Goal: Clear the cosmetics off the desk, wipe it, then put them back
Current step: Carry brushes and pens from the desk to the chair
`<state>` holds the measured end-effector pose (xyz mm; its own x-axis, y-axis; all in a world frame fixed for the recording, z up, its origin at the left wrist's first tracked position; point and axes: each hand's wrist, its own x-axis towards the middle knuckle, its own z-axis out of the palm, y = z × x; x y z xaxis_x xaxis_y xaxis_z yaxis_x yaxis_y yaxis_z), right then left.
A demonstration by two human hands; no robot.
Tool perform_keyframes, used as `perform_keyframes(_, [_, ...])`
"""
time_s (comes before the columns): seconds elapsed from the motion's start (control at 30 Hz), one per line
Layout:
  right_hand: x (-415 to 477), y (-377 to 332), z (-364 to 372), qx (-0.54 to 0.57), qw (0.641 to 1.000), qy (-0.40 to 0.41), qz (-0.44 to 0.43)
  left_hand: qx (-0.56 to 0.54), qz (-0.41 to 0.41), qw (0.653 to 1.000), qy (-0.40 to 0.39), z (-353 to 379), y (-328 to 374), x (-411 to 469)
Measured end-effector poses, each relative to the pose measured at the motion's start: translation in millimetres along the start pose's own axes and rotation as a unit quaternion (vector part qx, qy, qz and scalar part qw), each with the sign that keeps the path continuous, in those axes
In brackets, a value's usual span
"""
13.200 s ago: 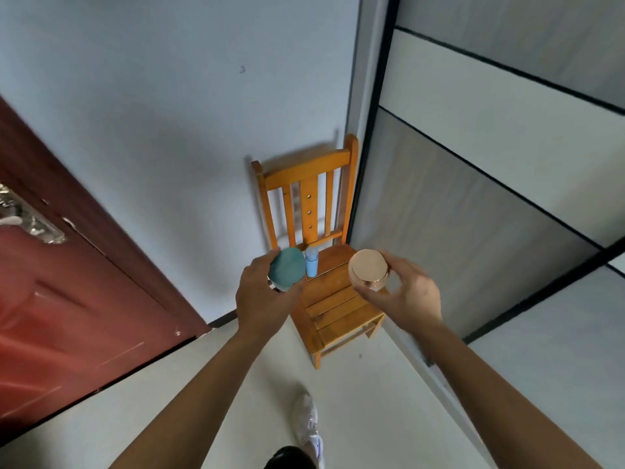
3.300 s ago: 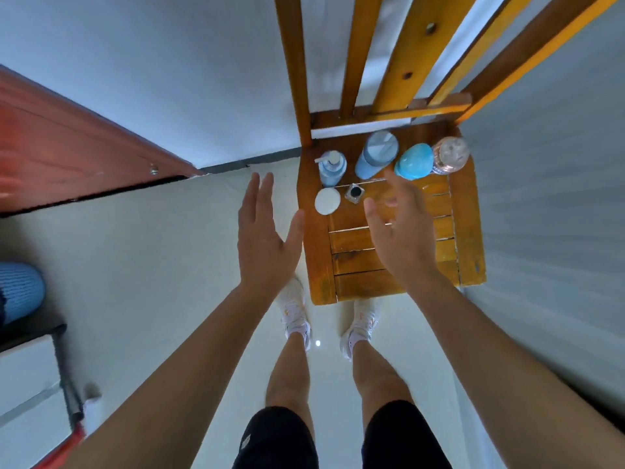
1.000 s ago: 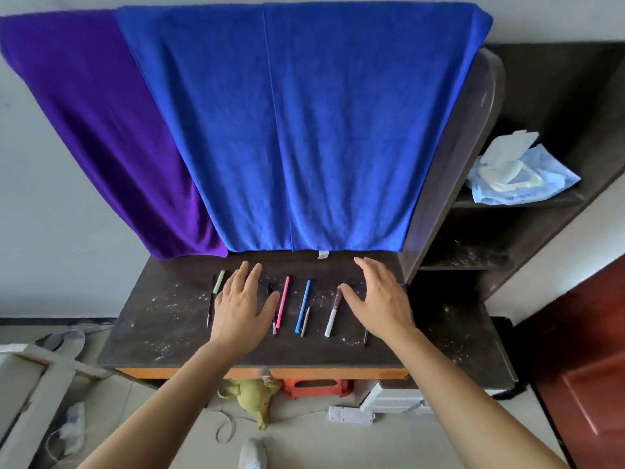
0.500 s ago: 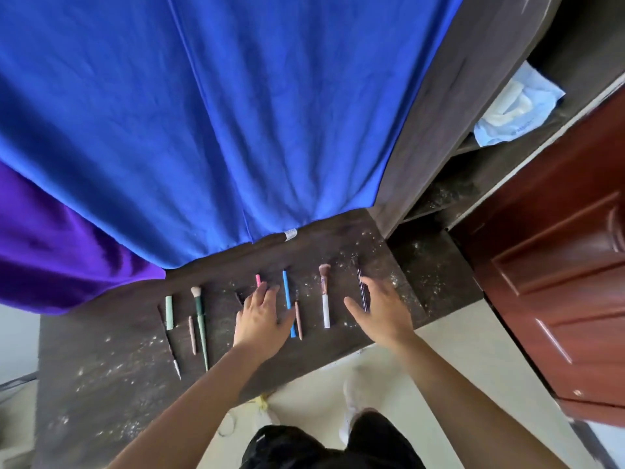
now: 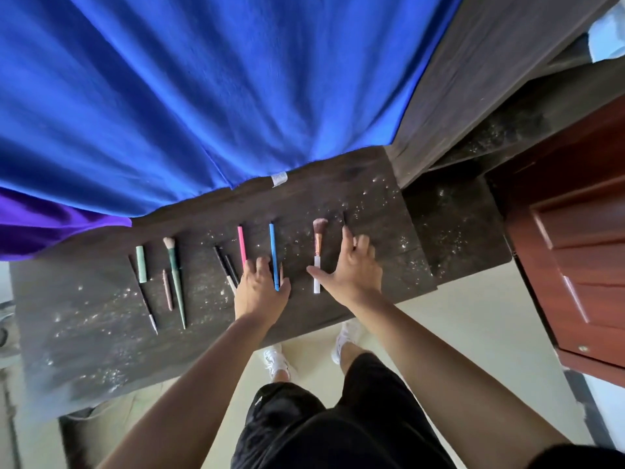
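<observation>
Several slim cosmetics lie in a row on the dusty dark desk [image 5: 88,333]: a green tube [image 5: 141,264], a green-handled brush [image 5: 175,275], a pink pencil [image 5: 241,243], a blue pencil [image 5: 273,252] and a white-handled powder brush [image 5: 317,252]. My left hand [image 5: 258,291] rests flat on the desk over the near ends of the dark and pink pencils, thumb against the blue pencil. My right hand [image 5: 351,269] hovers spread beside the powder brush, its fingertips on a thin dark stick whose far tip shows beyond them. Neither hand holds anything.
A blue towel [image 5: 203,96] and a purple one [image 5: 40,218] hang behind the desk. A dark shelf unit [image 5: 473,96] stands at the right, a red-brown door [image 5: 575,248] beyond it. My legs and white shoes are below the desk's front edge.
My head has tilted closer over the desk. Both hands have lowered onto the row of pencils and brushes, the right one sliding onto the thin dark stick.
</observation>
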<state>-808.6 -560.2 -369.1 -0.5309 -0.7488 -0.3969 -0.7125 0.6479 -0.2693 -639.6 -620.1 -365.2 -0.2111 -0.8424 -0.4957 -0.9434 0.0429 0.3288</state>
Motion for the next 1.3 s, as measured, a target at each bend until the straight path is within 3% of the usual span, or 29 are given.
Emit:
perform_keyframes(0.17, [0.5, -0.2, 2.4, 0.037, 0.999, -0.008, -0.038, -0.019, 0.001, 1.000, 0.020, -3.3, -5.9, 9.8])
perform_keyframes(0.37, [4.7, 20.5, -2.9, 0.134, 0.989, -0.042, 0.048, -0.023, -0.015, 0.999, 0.027, -3.8, -8.0, 17.3])
perform_keyframes(0.57, [4.7, 28.0, 2.7, 0.201, 0.977, -0.026, 0.068, -0.039, -0.003, 0.999, 0.037, 2.4, -4.8, 20.4])
perform_keyframes(1.1, [3.1, 43.1, 1.2, 0.212, 0.976, -0.056, 0.019, -0.178, -0.035, 0.981, 0.068, 11.0, 9.2, 8.1])
perform_keyframes(1.3, [1.8, 41.0, -26.0, 0.245, 0.969, -0.010, -0.004, -0.264, -0.039, 0.960, 0.085, -15.5, 27.8, -0.9])
